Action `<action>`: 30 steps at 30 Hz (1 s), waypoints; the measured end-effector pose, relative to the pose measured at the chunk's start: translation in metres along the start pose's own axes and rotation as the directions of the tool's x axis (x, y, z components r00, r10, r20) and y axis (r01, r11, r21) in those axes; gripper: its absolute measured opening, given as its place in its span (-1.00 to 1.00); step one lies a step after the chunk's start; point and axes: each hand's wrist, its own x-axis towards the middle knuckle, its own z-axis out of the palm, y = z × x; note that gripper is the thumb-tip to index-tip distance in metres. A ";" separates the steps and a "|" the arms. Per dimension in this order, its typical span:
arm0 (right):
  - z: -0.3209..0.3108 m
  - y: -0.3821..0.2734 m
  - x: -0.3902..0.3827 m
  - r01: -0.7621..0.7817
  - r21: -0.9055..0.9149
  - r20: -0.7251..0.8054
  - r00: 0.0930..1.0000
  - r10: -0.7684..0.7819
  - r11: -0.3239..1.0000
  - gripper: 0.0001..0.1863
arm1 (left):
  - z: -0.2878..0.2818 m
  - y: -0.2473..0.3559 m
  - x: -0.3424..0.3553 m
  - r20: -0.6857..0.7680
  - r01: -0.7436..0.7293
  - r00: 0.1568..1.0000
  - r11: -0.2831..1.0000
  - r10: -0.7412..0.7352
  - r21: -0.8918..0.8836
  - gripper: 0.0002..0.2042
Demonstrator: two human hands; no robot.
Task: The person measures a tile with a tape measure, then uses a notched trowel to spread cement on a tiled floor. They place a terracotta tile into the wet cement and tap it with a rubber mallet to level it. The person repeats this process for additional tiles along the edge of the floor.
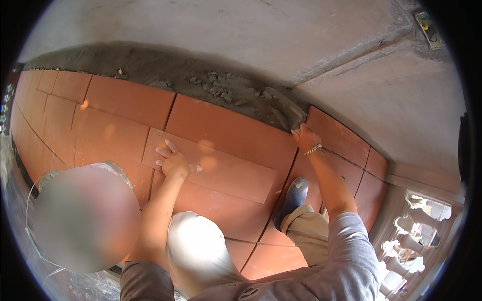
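My left hand (174, 161) rests with fingers spread on a flat terracotta tile (236, 178) in the middle of the floor. My right hand (307, 138) grips a trowel (293, 115), whose blade lies in the strip of grey mortar (150, 65) along the wall, beside the corner of a square tile (231, 130). Lumps of mortar (216, 85) sit on that strip. My bent knee (193, 231) is on the tiles below my left hand, and my shoe (291, 200) is below my right hand.
A bucket (50, 178), its round top blurred, stands at lower left beside plastic sheeting (12, 170). Plastered walls (211, 25) meet above the tiles. An electrical box (429, 30) is set in the upper right wall, and a balustrade (411, 226) is at lower right.
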 end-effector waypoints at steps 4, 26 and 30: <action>0.001 -0.003 -0.001 -0.033 -0.016 -0.029 0.999 0.033 0.999 -0.58 | -0.003 0.000 -0.003 -0.046 -0.024 0.999 0.998 0.026 0.051 0.49; -0.087 -0.008 -0.045 0.106 -0.212 0.022 0.994 -0.104 0.972 -0.49 | -0.024 -0.101 -0.096 -0.274 -0.515 0.850 0.597 0.451 -0.615 -0.17; -0.137 -0.016 -0.068 0.197 -0.199 -0.002 0.980 -0.201 0.960 -0.52 | -0.042 -0.202 -0.216 -0.995 -0.945 0.013 0.326 0.098 0.020 -0.39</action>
